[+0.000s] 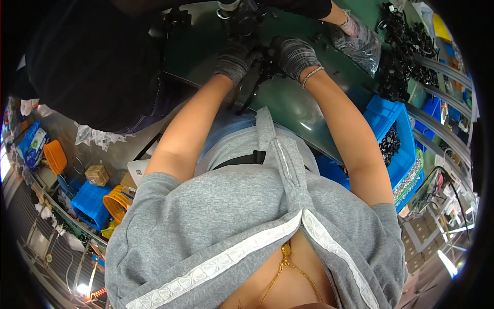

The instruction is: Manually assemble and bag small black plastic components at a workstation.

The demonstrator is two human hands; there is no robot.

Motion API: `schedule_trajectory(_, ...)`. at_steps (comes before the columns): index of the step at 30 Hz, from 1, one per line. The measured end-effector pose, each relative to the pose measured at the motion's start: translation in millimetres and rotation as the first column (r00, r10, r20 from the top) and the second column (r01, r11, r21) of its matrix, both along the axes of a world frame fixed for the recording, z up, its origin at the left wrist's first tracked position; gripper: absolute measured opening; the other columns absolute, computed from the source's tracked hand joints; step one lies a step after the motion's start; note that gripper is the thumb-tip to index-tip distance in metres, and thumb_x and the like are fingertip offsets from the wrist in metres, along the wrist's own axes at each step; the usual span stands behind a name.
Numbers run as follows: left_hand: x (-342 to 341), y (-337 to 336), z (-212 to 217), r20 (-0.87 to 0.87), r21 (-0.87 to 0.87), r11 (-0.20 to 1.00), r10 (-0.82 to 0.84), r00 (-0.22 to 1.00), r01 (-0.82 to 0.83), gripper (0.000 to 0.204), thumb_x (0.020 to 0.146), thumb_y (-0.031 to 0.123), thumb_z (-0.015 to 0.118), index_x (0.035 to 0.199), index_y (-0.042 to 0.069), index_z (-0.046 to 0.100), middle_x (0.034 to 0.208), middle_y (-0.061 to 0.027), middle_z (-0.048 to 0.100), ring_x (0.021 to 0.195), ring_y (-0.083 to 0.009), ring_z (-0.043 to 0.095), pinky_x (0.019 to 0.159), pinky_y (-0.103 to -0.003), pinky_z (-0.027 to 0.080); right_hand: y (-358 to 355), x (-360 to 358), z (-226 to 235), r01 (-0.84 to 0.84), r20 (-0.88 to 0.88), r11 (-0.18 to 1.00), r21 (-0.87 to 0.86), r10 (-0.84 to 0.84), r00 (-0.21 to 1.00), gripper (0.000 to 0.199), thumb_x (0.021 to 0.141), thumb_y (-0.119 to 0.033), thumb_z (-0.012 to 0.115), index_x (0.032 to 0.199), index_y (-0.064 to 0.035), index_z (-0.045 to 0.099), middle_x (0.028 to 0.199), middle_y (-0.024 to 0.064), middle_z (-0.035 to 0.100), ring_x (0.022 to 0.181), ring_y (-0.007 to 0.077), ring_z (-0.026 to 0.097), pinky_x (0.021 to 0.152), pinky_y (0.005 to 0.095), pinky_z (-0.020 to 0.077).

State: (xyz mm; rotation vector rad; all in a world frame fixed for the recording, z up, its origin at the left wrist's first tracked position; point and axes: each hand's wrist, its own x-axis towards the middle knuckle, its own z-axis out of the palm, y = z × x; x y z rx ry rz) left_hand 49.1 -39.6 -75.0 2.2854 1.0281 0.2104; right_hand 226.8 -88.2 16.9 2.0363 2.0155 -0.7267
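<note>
Both my hands wear grey striped knit gloves and meet over the green work table (pixel 288 110). Between them is a black part with a long thin arm (pixel 265 67), hanging toward my waist; its exact kind is too dark to make out. My left hand (pixel 234 62) is closed on its left side. From the right, my right hand (pixel 297 55) grips the same part, its fingertips partly lost in the dark. Just beyond lies another black assembly (pixel 243 24), close to a co-worker's gloved hand (pixel 229 5).
At the upper right a co-worker's other hand (pixel 351 24) touches a clear plastic bag (pixel 363 49). Black parts (pixel 404 51) are heaped by the table's right edge. Beside my right arm stands a blue bin (pixel 383 108) of small black pieces. A dark-clothed person (pixel 92 67) is close on the left.
</note>
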Motion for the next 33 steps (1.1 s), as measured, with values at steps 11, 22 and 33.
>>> schedule_trajectory(11, 5.0, -10.4, -3.7, -0.038, -0.043, 0.994, 0.098, 0.994, -0.099, 0.043, 0.081, 0.035, 0.065, 0.121, 0.018, 0.061, 0.123, -0.0182, 0.058, 0.119, -0.0375, 0.051, 0.102, -0.047, 0.04, -6.7, -13.0, 0.0, -0.228, 0.238, 0.964, 0.137, 0.191, 0.952, 0.033, 0.072, -0.027, 0.073, 0.099, -0.0087, 0.071, 0.093, 0.0169, 0.07, 0.086, 0.03, 0.069, 0.075, 0.0409, 0.0544)
schedule_trajectory(22, 3.8, -3.4, -22.9, 0.246, 0.351, 0.928, 0.039, 0.969, -0.127, 0.051, 0.08, 0.036, 0.065, 0.127, 0.019, 0.058, 0.132, -0.0175, 0.056, 0.121, -0.0387, 0.051, 0.107, -0.048, 0.037, -12.7, 5.8, -10.8, -0.404, 0.136, 0.854, 0.328, 0.38, 0.915, 0.03, 0.084, -0.036, 0.063, 0.1, -0.0103, 0.07, 0.091, 0.014, 0.069, 0.085, 0.0342, 0.069, 0.075, 0.0448, 0.0549)
schedule_trajectory(33, -3.0, -10.3, 1.1, 0.038, -0.086, 0.996, 0.043, 0.998, -0.039, 0.038, 0.082, 0.032, 0.064, 0.119, 0.02, 0.064, 0.14, -0.0193, 0.048, 0.132, -0.0395, 0.04, 0.11, -0.046, 0.035, -9.8, -19.2, 2.0, 0.078, 0.192, 0.996, -0.046, -0.068, 0.979, 0.023, 0.084, -0.026, 0.062, 0.098, -0.0146, 0.074, 0.093, 0.0122, 0.073, 0.092, 0.0293, 0.07, 0.076, 0.0449, 0.0536)
